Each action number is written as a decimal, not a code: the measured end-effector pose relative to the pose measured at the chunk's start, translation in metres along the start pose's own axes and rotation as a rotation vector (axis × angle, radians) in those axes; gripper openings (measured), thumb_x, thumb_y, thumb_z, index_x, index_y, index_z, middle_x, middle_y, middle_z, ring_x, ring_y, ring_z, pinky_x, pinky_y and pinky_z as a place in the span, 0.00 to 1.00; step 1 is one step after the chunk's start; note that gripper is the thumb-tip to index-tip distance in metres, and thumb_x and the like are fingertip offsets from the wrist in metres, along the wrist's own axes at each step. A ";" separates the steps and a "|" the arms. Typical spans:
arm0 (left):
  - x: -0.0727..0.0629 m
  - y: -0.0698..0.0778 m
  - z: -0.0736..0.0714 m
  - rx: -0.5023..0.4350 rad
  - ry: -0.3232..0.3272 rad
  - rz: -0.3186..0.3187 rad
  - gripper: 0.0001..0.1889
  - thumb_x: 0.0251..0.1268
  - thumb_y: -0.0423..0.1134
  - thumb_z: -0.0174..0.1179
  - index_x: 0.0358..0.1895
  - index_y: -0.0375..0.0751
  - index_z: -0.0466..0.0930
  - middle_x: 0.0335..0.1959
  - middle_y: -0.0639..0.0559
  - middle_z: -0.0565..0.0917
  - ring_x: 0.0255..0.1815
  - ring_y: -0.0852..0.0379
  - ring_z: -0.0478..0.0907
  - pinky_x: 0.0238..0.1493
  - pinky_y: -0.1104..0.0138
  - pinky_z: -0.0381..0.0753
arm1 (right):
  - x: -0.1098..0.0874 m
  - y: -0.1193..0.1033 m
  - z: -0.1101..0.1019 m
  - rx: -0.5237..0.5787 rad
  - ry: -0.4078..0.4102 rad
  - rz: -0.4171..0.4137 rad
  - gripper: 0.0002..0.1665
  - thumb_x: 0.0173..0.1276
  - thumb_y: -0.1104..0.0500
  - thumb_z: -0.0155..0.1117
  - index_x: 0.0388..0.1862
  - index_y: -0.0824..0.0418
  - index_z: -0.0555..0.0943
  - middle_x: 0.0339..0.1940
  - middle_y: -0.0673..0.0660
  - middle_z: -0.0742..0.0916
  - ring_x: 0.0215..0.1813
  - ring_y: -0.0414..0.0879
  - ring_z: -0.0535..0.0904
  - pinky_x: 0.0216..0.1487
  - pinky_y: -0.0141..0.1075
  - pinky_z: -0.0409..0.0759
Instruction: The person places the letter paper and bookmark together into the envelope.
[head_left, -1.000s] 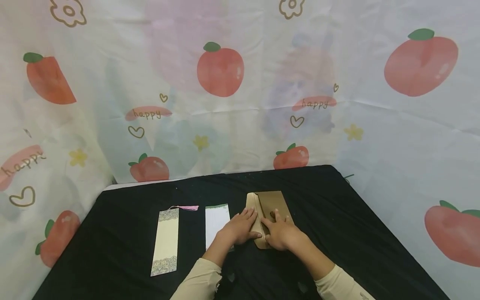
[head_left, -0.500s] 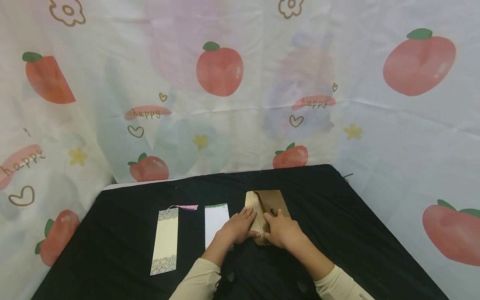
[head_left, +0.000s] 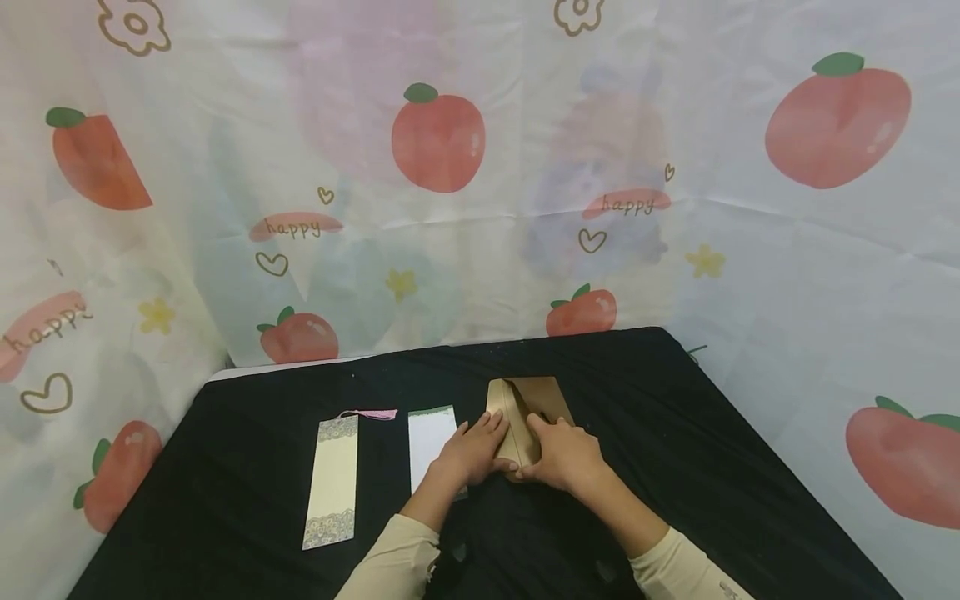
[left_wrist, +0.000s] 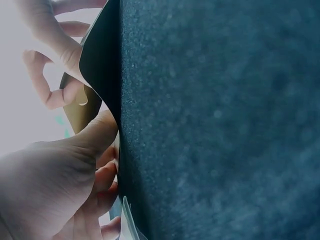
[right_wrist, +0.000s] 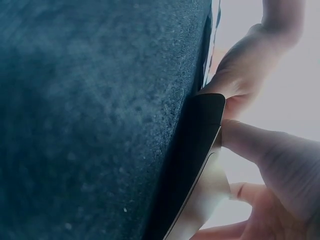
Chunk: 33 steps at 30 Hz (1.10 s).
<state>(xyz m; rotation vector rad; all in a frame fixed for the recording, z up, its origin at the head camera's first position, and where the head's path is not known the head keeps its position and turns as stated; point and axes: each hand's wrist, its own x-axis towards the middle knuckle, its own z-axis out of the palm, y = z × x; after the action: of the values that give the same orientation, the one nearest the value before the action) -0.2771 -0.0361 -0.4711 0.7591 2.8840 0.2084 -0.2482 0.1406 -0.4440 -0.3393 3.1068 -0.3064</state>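
Observation:
A tan kraft-paper envelope (head_left: 498, 397), with a long flap folded along its left side, lies on the black cloth under both hands. My left hand (head_left: 471, 452) presses on the flap with fingers extended, its thumb near the bottom edge. The right hand (head_left: 564, 454) pinches the envelope's near part between thumb and fingers, and the paper there bends up off the cloth. In the right wrist view, the thumb of this hand (right_wrist: 285, 160) is at the paper's edge and the fingers reach along its panel (right_wrist: 202, 195). A dark closure on the panel is mostly hidden.
Left of the hands lies a white card with a green top border (head_left: 430, 437), partly behind the left wrist. Farther left is a cream bookmark with lace-patterned ends (head_left: 332, 475) and a pink tassel (head_left: 378, 414). A fruit-printed curtain (head_left: 480, 275) rises behind the table.
The right hand's fingers, earlier spread over the panel, have drawn in and now grip the paper. The envelope's right side has lifted and shifted slightly left. The left hand stays nearly in place.

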 end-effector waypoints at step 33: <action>-0.013 -0.010 0.001 0.009 0.163 0.049 0.36 0.69 0.54 0.68 0.74 0.40 0.72 0.77 0.44 0.68 0.79 0.48 0.61 0.71 0.49 0.67 | -0.002 -0.002 0.000 0.003 0.000 -0.010 0.45 0.49 0.38 0.85 0.62 0.56 0.79 0.47 0.67 0.85 0.44 0.67 0.83 0.40 0.63 0.80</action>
<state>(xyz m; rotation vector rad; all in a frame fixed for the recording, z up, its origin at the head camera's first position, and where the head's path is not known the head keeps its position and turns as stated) -0.2701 -0.0513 -0.4720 0.8526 3.0222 0.2748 -0.2463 0.1395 -0.4440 -0.3557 3.1053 -0.3109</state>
